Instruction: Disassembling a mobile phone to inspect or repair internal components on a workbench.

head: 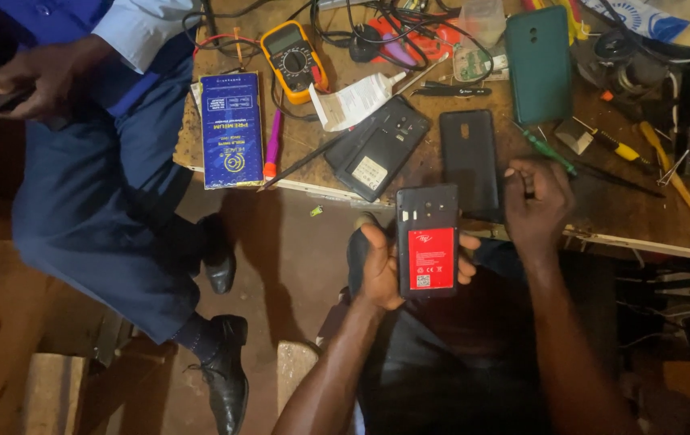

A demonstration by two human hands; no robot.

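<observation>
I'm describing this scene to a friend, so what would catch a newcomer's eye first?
First, the opened phone with its red battery, held up in the left hand at the centre. Next, the yellow multimeter on the cluttered workbench, then the blue box at its left edge, beside a seated person's blue trousers.

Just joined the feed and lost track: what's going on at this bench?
The left hand holds an opened phone, back cover off, red battery showing. The right hand rests at the workbench edge beside a black back cover. Another person sits at left, near a yellow multimeter.
</observation>
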